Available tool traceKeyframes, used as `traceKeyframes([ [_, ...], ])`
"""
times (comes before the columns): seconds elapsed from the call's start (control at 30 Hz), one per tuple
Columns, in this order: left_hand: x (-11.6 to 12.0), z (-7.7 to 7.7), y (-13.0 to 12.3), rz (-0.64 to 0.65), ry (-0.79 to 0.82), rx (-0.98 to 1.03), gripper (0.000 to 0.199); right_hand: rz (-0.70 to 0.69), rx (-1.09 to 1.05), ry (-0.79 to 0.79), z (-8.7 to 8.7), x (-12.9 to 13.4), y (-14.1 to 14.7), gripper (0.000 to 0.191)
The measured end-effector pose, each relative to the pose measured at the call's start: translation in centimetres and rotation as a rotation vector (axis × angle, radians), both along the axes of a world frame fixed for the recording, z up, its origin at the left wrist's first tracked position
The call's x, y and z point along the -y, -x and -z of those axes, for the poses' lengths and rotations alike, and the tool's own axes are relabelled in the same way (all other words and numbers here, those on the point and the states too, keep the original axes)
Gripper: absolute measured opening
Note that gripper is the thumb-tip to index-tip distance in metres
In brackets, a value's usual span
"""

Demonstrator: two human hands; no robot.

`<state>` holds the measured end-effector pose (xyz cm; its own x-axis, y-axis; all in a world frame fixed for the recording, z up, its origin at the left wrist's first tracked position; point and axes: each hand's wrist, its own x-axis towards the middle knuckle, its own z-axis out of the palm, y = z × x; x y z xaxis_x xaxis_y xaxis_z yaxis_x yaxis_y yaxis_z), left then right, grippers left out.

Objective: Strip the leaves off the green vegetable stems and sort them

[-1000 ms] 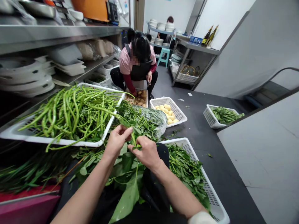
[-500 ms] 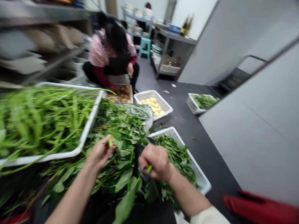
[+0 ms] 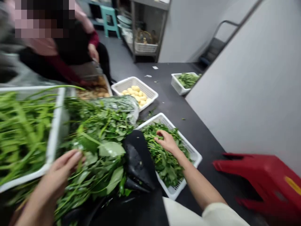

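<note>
At the lower left, my left hand (image 3: 64,168) is closed, its thumb and fingers pinched at a leafy green stem (image 3: 90,139) over a big heap of leafy greens (image 3: 113,124). My right hand (image 3: 167,142) hovers over a white plastic basket (image 3: 195,157) on the right. Its fingers are curved and apart, with nothing seen in them. Picked greens (image 3: 168,171) fill that basket. To the left of the heap stands a white crate (image 3: 55,125) of long green stalks (image 3: 25,131).
A person in pink sleeves (image 3: 87,23) crouches by a tub of brown roots or potatoes (image 3: 101,88). Beyond the heap is a basket of peeled potatoes (image 3: 137,94). Another basket of greens (image 3: 187,81) sits near the wall. A red plastic stool (image 3: 261,175) lies at right.
The view has swung right and down. My right hand has moved away from my knees to above the basket, and its fingers have opened, the stem gone from them. My left hand is lower left.
</note>
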<state>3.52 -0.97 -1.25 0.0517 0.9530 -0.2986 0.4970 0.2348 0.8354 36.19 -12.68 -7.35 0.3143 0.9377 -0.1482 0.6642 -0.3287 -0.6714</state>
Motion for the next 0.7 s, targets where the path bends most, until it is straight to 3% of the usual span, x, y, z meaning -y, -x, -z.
traceKeyframes([
  [0.1, 0.8, -1.6, -1.3, 0.088, 0.031, 0.034, 0.042, -0.143, -0.524, -0.135, -2.9, -3.3, 6.5, 0.027],
  [0.13, 0.9, -1.9, -1.4, 0.110, 0.021, 0.047, 0.041, -0.225, -0.612, -0.140, -3.8, -4.3, 8.9, 0.032],
  [0.23, 1.4, -2.6, -1.0, 0.128, 0.010, 0.109, 0.038, -0.418, -0.545, -0.079, -4.9, -6.9, 15.4, 0.046],
  [0.3, 2.0, -2.9, -0.2, 0.107, 0.023, 0.132, 0.037, -0.572, -0.436, -0.015, -4.6, -8.4, 18.2, 0.032],
  [0.4, 2.9, -3.6, 1.4, 0.073, 0.046, 0.131, 0.036, -0.794, -0.340, 0.006, -3.8, -10.5, 19.4, 0.011],
  [0.43, 3.3, -3.7, 1.9, 0.078, 0.064, 0.140, 0.037, -0.773, -0.293, -0.017, -3.7, -11.0, 19.2, 0.015],
  [0.5, 3.9, -3.8, 2.9, 0.088, 0.099, 0.180, 0.038, -0.585, -0.217, -0.069, -3.9, -11.7, 18.7, 0.022],
  [0.57, 4.2, -3.5, 3.7, 0.043, 0.094, 0.215, 0.038, -0.407, -0.319, -0.021, -4.4, -11.5, 18.3, 0.027],
  [0.7, 4.2, -2.3, 3.8, -0.128, -0.034, 0.134, 0.027, -0.552, -0.869, 0.444, -4.7, -8.6, 19.7, 0.041],
])
